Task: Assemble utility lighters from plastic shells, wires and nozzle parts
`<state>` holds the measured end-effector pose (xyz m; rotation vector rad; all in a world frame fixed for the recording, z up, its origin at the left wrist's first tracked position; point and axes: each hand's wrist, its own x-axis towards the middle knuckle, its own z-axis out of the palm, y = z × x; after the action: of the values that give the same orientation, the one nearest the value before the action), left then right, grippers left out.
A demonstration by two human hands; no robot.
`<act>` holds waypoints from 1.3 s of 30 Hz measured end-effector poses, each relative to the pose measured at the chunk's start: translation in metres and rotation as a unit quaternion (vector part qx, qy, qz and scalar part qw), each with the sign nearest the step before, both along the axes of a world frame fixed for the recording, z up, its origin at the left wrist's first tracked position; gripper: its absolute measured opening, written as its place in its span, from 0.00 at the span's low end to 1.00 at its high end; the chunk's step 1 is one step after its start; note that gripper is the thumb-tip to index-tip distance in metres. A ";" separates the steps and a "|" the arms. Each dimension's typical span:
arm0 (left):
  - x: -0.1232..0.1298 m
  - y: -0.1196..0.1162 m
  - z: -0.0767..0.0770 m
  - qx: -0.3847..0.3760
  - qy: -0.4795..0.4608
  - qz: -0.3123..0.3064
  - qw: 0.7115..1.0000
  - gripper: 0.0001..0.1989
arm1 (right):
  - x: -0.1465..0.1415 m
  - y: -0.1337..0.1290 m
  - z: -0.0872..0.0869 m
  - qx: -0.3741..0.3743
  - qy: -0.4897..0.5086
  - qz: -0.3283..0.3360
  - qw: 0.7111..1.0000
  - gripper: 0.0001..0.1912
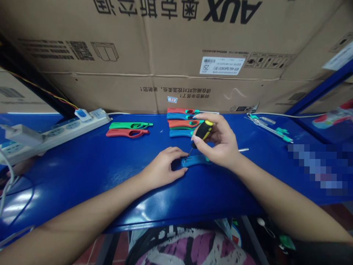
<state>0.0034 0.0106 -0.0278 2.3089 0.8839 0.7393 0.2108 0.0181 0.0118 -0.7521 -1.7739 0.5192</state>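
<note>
A blue long-nosed lighter (pixel 197 161) lies flat on the blue table. The thumb and fingers of my left hand (pixel 164 167) grip its butt end from both sides. In my right hand (pixel 222 141) is a short screwdriver (pixel 204 131) with a black and yellow handle, tilted, its shaft pointing down at the lighter's butt end. Whether the tip sits in a screw is too small to tell. The lighter's metal nozzle (pixel 243 149) shows beyond my right hand. Just behind, several red and blue lighters (pixel 180 124) lie in a stack of rows, partly covered by my right hand.
Green and red lighter casings (pixel 128 126) lie at left. A white power strip (pixel 64 129) with plugs and cables runs along the left side. Loose metal nozzles with green parts (pixel 271 128) lie at right. A large cardboard box (pixel 154 55) stands behind the table (pixel 132 206).
</note>
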 end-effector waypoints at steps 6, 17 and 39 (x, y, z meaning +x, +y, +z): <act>0.000 0.000 0.000 -0.003 -0.004 0.001 1.000 0.14 | -0.001 -0.002 -0.001 0.017 -0.013 -0.014 1.000 0.24; -0.001 0.000 -0.001 0.005 0.000 -0.001 1.000 0.14 | 0.001 -0.004 0.003 0.043 -0.028 0.001 0.999 0.25; -0.001 -0.001 0.000 -0.002 0.007 0.001 1.000 0.16 | -0.002 -0.009 0.005 0.044 -0.035 0.034 0.998 0.24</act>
<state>0.0027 0.0098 -0.0280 2.3136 0.8924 0.7222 0.2084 0.0095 0.0164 -0.6577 -1.8808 0.4607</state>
